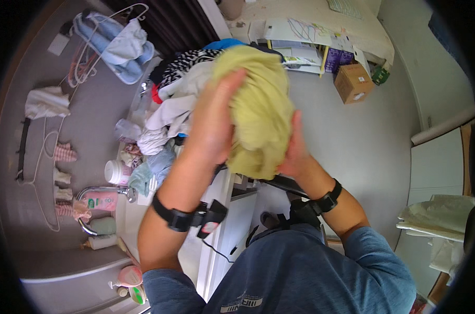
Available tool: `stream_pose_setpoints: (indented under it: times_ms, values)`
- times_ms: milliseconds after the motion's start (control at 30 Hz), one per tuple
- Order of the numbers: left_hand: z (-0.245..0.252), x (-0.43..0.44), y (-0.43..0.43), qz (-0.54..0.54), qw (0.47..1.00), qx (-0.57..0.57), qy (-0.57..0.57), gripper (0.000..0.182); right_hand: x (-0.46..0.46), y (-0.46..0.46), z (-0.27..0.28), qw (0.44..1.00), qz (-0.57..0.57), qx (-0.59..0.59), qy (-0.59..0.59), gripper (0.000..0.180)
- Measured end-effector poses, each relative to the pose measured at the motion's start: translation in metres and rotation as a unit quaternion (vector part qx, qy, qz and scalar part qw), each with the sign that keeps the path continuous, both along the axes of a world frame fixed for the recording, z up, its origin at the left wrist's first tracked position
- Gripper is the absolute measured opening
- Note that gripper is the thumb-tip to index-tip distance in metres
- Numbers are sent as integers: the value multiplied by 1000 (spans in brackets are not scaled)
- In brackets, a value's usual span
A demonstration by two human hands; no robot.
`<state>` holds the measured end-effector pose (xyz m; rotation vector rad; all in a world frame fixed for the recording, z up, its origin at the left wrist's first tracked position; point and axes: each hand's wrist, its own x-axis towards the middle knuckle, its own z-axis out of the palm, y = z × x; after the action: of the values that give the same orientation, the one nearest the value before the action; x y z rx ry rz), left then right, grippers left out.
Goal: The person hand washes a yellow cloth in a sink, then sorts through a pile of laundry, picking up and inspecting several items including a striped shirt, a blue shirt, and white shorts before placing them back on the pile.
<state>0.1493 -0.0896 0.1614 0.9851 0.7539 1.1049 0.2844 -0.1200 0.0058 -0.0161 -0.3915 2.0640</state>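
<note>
Between my two raised hands is a bundled yellow-green cloth [261, 114], perhaps a garment, slightly blurred. My left hand [214, 121] presses its left side, thumb lying over the top. On the lower right side, my right hand [295, 153] holds it, with the fingers partly hidden behind the fabric. Left of and behind the bundle lies a heap of clothes: white garments [172, 112], a black-and-white patterned piece [186, 64] and a blue one [227, 43]. A grey-blue cloth [161, 163] and a pale green cloth [140, 179] lie nearer the faucet.
A curved chrome faucet [104, 190] stands at left near a pink bottle [101, 201] and a white tub [117, 172]. Wire hangers [45, 157] with small laundry hang on the wall. A cardboard box [353, 83] sits on the floor beside a low shelf [298, 35].
</note>
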Motion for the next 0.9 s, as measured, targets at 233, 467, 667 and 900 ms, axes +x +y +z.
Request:
stream_pose_setpoints:
  times_ms: [233, 467, 667, 900]
  values:
    - [-136, 96, 13, -18, 806, 275, 524, 52, 172, 15, -111, 975, -184, -109, -63, 56]
    - [-190, -24, -31, -134, 862, 188, 452, 37, 313, 12, -249, 898, -251, -255, -257, 56]
    - [-191, -135, -120, 269, 824, 29, 497, 12, 297, 66, -393, 825, -239, -369, -356, 54]
    - [-196, -167, -185, 393, 782, -128, 466, 14, 21, 168, -517, 910, 88, -344, -213, 67]
